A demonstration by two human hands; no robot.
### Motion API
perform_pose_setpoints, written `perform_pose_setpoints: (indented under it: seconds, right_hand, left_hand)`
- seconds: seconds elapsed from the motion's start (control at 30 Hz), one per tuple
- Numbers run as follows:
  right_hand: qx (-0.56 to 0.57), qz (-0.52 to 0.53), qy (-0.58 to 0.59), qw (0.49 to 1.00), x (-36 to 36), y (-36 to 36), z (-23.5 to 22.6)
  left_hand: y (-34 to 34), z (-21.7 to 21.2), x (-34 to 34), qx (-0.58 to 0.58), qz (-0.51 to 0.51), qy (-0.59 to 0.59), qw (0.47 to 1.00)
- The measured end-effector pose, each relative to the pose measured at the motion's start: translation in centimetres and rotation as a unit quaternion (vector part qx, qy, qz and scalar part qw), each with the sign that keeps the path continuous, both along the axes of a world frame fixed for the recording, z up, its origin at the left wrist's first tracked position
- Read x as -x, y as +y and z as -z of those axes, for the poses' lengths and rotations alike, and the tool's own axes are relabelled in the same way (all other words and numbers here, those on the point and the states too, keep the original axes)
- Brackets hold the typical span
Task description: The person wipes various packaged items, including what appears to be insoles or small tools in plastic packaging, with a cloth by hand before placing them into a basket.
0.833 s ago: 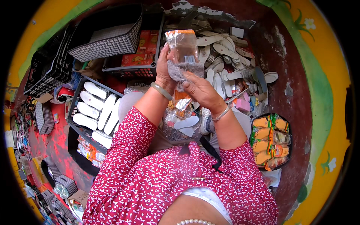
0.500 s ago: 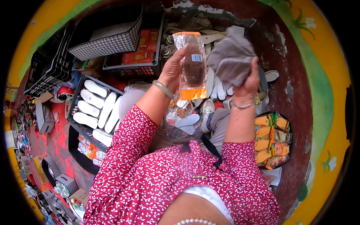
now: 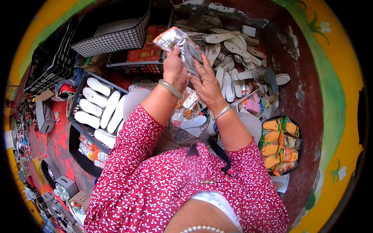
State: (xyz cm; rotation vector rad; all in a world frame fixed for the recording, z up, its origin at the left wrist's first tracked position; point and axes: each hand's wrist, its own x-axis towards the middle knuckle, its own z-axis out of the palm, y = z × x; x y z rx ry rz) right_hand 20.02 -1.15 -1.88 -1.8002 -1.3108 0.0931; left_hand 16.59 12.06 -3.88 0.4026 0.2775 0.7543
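Both hands raised in front of the chest, working one item together. Left hand [image 3: 175, 69] grips a clear plastic packet [image 3: 175, 39] near its upper end, fingers closed round it. Right hand [image 3: 208, 83] is clamped on the lower part of the same packet, where grey material [image 3: 191, 56] shows through the film (cannot tell whether that material sits fully inside the packet or is partly out). The packet is held up between the two hands, clear of everything below.

Progress, as a judgement: packing of this one piece looks partway done; the packet is not yet set down or sealed. Many loose insoles [image 3: 233, 50] lie beyond the hands, which suggests plenty left. White insoles in a black crate [image 3: 101, 104] sit left of the left forearm; a bowl of orange packets [image 3: 280, 145] lies right of the right elbow.
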Motion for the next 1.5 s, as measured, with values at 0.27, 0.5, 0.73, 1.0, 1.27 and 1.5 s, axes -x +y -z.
perform_pose_setpoints:
  seconds: [0.27, 0.5, 0.73, 1.0, 1.27, 1.5]
  right_hand:
    - [-0.152, -0.065, 0.658, 0.735, 0.5, -0.1, -0.6]
    - [-0.067, -0.069, 0.690, 0.717, -1.2, -0.8, -1.6]
    - [-0.019, -0.082, 0.673, 0.735, -0.9, -0.6, -2.4]
    - [0.143, -0.134, 0.567, 0.800, 0.7, -2.8, -0.9]
    - [-0.238, -0.004, 0.566, 0.790, -6.5, -4.9, -4.6]
    - [-0.366, 0.094, 0.314, 0.871, -5.1, -5.0, -4.8]
  left_hand:
    - [0.7, -2.6, 0.6, -0.001, 0.011, -0.116, 0.993]
    - [-1.1, -3.9, 0.8, -0.083, -0.005, -0.107, 0.991]
    - [-0.9, -3.5, 0.9, -0.053, -0.039, -0.097, 0.993]
    - [6.4, -3.4, 2.7, 0.026, -0.098, -0.106, 0.989]
    - [4.0, -3.7, 1.9, -0.013, -0.035, -0.116, 0.993]
    - [-1.0, -4.9, 1.8, -0.101, 0.159, -0.101, 0.977]
